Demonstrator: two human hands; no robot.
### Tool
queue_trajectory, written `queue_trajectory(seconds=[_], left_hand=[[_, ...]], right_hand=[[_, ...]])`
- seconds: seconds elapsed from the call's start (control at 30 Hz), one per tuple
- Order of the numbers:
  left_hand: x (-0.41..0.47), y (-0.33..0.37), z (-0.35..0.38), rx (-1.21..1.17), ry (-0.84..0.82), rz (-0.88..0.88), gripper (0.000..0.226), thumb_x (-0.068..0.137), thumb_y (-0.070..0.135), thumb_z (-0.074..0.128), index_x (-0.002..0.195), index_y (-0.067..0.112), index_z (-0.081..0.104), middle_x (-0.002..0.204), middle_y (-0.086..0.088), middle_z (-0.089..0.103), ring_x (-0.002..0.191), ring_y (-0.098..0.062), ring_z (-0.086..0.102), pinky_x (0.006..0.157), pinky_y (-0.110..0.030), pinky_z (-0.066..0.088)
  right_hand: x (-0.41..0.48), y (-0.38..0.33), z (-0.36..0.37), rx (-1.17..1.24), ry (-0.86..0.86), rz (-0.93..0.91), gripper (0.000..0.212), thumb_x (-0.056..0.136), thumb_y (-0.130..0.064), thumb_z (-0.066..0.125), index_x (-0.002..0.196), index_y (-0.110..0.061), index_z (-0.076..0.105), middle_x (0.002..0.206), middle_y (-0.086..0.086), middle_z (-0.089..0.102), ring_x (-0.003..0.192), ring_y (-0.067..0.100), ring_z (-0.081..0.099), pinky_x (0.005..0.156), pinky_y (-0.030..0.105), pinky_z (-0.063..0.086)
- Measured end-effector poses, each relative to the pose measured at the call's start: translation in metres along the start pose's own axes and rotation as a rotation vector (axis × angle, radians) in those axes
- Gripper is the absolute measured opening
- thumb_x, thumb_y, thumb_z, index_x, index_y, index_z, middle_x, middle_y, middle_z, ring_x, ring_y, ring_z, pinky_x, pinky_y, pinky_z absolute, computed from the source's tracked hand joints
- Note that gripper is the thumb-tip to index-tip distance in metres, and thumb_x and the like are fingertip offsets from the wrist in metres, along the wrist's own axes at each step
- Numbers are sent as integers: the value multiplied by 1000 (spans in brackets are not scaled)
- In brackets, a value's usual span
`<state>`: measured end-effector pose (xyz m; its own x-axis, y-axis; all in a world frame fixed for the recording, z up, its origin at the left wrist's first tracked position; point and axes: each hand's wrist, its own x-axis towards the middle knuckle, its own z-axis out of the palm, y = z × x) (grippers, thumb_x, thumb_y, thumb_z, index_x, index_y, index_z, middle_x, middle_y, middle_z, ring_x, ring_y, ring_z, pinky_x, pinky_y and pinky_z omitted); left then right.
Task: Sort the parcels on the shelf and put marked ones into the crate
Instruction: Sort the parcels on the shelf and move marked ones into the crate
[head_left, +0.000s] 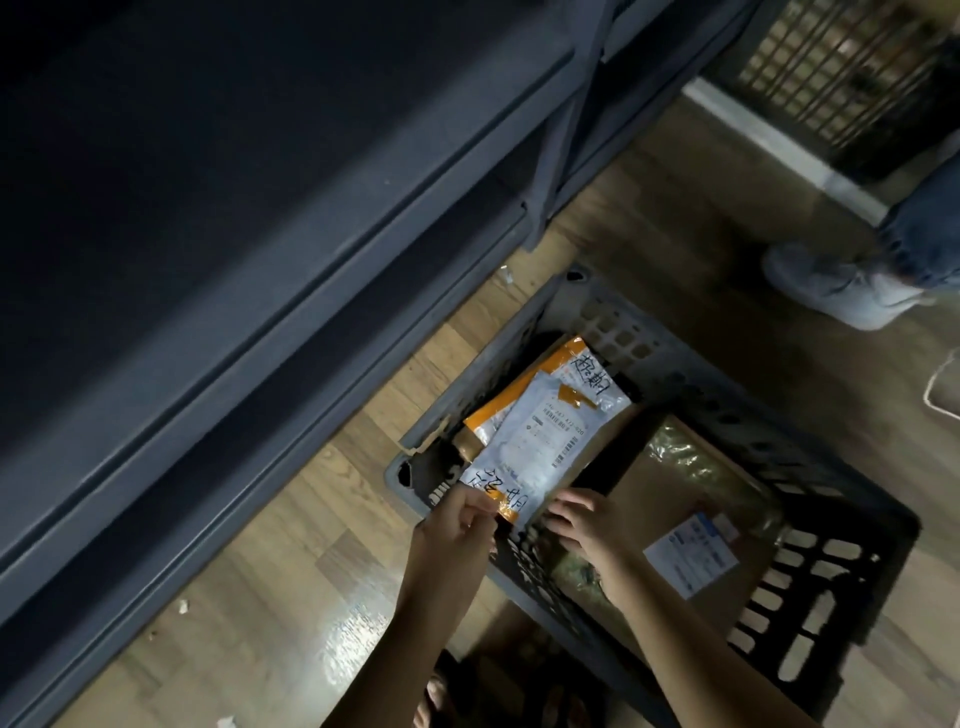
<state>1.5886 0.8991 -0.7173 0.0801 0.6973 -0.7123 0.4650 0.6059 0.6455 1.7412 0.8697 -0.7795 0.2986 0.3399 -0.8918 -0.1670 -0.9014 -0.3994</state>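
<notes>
- Crate (691, 395) is seen on the wood floor (291, 587), just right of the dark shelf (249, 291), and already partly loaded.
- Top parcel (530, 441), a white poly mailer with a printed label and handwritten black marks at its near end, is lying across the crate's left half, with its near end over the near rim.
- Left hand (460, 519) is pinched on that mailer's near orange corner; release not yet made.
- Right hand (589, 519) is held with fingers spread and loose, just beside the mailer's near edge and over the crate; nothing appears gripped, though contact cannot be told.
- Second marked mailer (587, 374), orange-edged, is lying under the first, toward the far side.
- Cardboard box (691, 525) with a white label is sitting in the crate's right half; any mark on it cannot be read.
- Judgement: several parcels are placed and the current one is nearly seated.
- Shelf contents are too dark to read, so the remaining count cannot be told.
</notes>
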Motion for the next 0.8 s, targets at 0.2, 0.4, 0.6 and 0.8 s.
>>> queue_trajectory(seconds=[0.2, 0.4, 0.6, 0.8], left_hand=[[-33, 45, -26, 58, 51, 57, 21, 94, 16, 47, 81, 30, 55, 88, 3, 65, 82, -21, 63, 78, -40, 52], [-100, 124, -74, 30, 108, 194, 13, 91, 8, 49, 87, 16, 58, 78, 0, 63, 74, -6, 63, 62, -17, 46], [-203, 227, -145, 20, 193, 295, 22, 85, 1, 45, 81, 19, 57, 75, 3, 60, 75, -17, 56, 67, -23, 43], [-309, 313, -210, 71, 322, 448, 17, 86, 5, 45, 89, 17, 57, 89, -9, 67, 88, -27, 63, 79, -32, 50]], right_hand=[[-62, -56, 11, -62, -111, -202, 14, 96, -9, 50, 90, -18, 58, 111, 9, 64, 89, 19, 65, 73, 26, 52], [-171, -117, 14, -238, -189, -440, 16, 94, -14, 50, 81, -20, 58, 79, -5, 64, 67, 6, 62, 61, 18, 43], [-321, -195, 7, -271, -289, -648, 31, 91, 8, 38, 70, -12, 47, 71, 3, 55, 46, -9, 54, 46, 4, 39], [-454, -268, 5, -378, -285, -890, 31, 92, -1, 47, 69, -20, 53, 64, -6, 62, 53, -2, 61, 58, 19, 46]])
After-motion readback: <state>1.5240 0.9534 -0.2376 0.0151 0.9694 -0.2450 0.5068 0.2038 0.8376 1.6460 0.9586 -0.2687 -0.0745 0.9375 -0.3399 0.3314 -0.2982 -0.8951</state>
